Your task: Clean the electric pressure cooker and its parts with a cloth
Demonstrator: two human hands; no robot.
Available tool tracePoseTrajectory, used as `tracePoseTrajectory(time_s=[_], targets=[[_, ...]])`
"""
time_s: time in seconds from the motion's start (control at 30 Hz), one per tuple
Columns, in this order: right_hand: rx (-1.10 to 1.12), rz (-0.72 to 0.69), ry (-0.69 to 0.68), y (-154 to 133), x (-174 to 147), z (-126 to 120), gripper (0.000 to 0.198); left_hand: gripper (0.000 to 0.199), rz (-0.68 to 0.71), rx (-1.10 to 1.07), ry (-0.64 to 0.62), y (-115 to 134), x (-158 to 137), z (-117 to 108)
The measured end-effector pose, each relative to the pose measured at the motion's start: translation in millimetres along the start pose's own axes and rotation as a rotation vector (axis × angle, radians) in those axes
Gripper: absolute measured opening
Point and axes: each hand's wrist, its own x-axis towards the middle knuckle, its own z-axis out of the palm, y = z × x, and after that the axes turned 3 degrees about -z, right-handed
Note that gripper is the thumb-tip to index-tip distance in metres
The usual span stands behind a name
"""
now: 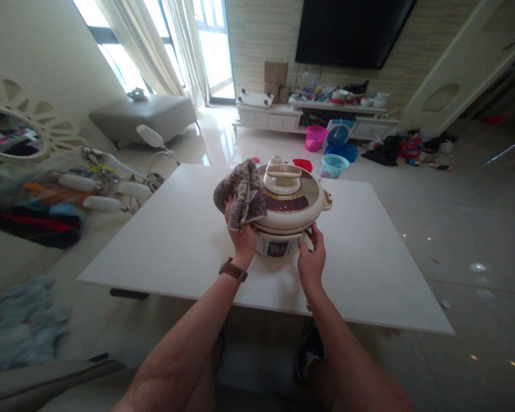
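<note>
A cream electric pressure cooker [289,219] stands on a white table [163,252]. It has a brown, glossy lid with a raised handle [283,171] and a control panel at the front. A brown patterned cloth [246,197] is draped over the cooker's left side. My left hand [241,237] is closed on the cloth from below, against that side; part of its fingers is hidden by the fabric. On the right, my right hand [312,257] grips the cooker's lower body under the rim, thumb in front and fingertips partly hidden behind.
Beyond the table stand a pink basket [316,138], a light-blue basket [335,165] and a low white TV cabinet [268,118] with clutter on it. A grey bench [154,114] is by the window. White padded arms of a stand [103,203] reach near the table's left side.
</note>
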Motion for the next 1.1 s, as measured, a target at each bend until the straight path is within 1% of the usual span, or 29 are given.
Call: tracePoseTrajectory(time_s=[0.07, 0.13, 0.27, 0.33, 0.4, 0.5, 0.53, 0.6, 0.73, 0.87, 1.1], targets=[[0.002, -0.005, 0.003, -0.4, 0.0, 0.6, 0.072, 0.045, -0.172, -0.084, 0.092, -9.3, -0.3, 3.4], [0.004, -0.004, 0.000, -0.6, 0.0, 0.5, 0.072, 0.046, -0.303, -0.151, 0.162, -14.3, -0.3, 5.2], [0.007, 0.001, -0.016, -0.1, 0.0, -1.2, 0.072, 0.045, -0.416, -0.248, 0.235, -14.0, 1.1, 5.4], [0.010, -0.005, -0.022, 0.2, 0.0, -1.9, 0.073, 0.043, -0.468, -0.283, 0.261, -14.3, 2.4, 4.9], [0.012, -0.011, -0.023, 0.6, -0.2, -1.9, 0.073, 0.039, -0.550, -0.296, 0.261, -17.9, 2.6, 4.3], [0.008, -0.016, -0.016, 1.6, -0.8, -0.7, 0.072, 0.031, -0.753, -0.259, 0.239, -27.4, -2.5, 2.9], [0.003, -0.018, -0.008, 1.9, -1.0, -0.1, 0.072, 0.029, -0.800, -0.233, 0.233, -30.4, -5.9, 2.3], [-0.008, -0.024, 0.009, 2.6, -1.4, 1.2, 0.071, 0.028, -0.817, -0.188, 0.225, -34.5, -15.0, 0.9], [-0.017, -0.034, 0.023, 3.2, -1.8, 3.3, 0.070, 0.030, -0.745, -0.204, 0.226, -31.0, -36.3, -1.1], [-0.015, -0.030, 0.037, 3.0, -1.7, 4.6, 0.070, 0.034, -0.769, -0.212, 0.244, -14.2, -56.7, -3.8], [-0.012, -0.020, 0.051, 3.3, -1.3, 6.8, 0.072, 0.039, -0.838, -0.183, 0.168, 22.2, -89.6, -16.6]])
